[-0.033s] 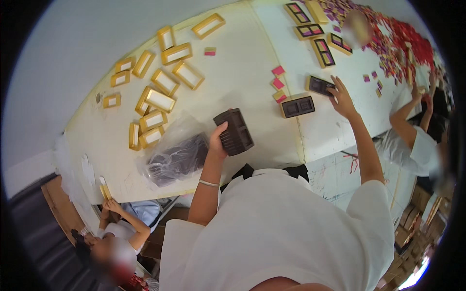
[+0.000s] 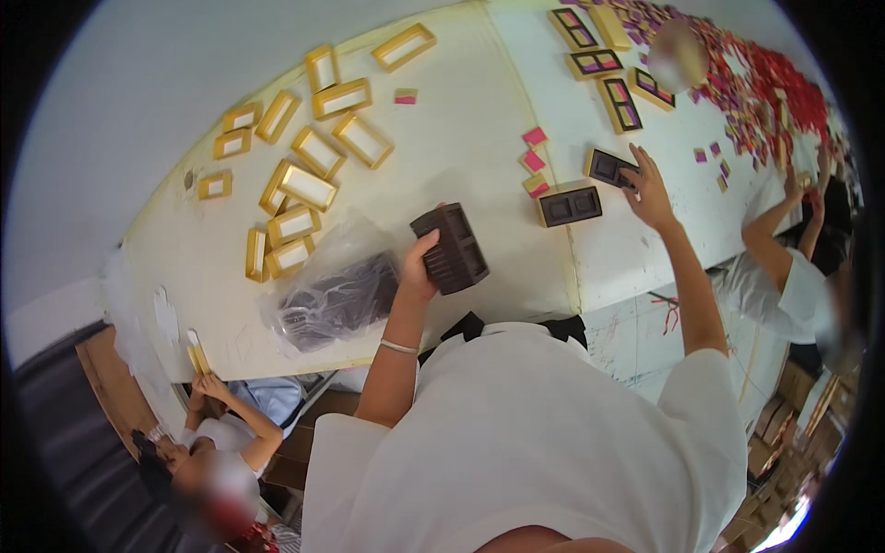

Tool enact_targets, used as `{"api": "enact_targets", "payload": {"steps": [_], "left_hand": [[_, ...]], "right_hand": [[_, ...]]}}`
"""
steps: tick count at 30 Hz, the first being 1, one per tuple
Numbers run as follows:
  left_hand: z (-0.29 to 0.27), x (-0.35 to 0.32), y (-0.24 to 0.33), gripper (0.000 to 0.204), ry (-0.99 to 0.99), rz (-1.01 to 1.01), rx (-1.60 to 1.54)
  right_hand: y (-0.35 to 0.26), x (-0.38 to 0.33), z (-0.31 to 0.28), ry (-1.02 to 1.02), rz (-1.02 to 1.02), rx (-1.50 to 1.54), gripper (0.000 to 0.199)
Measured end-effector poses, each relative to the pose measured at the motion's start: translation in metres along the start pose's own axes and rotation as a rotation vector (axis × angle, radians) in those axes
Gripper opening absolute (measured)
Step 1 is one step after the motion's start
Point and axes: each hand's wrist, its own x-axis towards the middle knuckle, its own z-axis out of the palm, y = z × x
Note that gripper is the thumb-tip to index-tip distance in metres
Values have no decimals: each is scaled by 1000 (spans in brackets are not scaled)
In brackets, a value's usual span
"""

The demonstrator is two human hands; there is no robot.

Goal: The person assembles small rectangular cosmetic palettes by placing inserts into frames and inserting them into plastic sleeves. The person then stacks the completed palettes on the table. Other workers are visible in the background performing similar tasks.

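Observation:
My left hand (image 2: 419, 267) is closed around a stack of dark brown plastic insert trays (image 2: 452, 251), held tilted above the table. My right hand (image 2: 653, 195) has its fingers stretched and apart, touching the right end of a gold box with a dark insert (image 2: 608, 168). Part of that insert is hidden under the fingers. Just nearer me lies another gold box with a dark two-compartment insert (image 2: 570, 206). To the left of my left hand, a clear plastic bag (image 2: 341, 300) holds more dark trays.
Several empty gold box frames (image 2: 306, 187) lie at the left. Pink-and-gold squares (image 2: 535, 138) lie near the table seam. Filled boxes (image 2: 619, 103) and a pile of small coloured pieces (image 2: 751, 88) are at far right. One person (image 2: 230, 419) works at lower left, another (image 2: 774, 249) at right.
The whole view has shifted very slightly. Both hands stay in the same places, on the stack of trays and at the gold box.

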Motion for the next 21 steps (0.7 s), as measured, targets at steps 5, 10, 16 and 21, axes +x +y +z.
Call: {"api": "enact_targets", "payload": {"steps": [5,10,16,21], "left_hand": [[29,8,12,68,-12,271,94],[34,8,38,66,88,391,105],[11,23,58,65,219,451,65],[-22,52,99,77,537,689,1568]], "right_hand": [[-185,62,9,-143,-64,662,42],[-256,103,21,-269,180,1328,38],[-273,123,46,-101,472,1451,37],[-254,170,68,51,544,1465,42]]}}
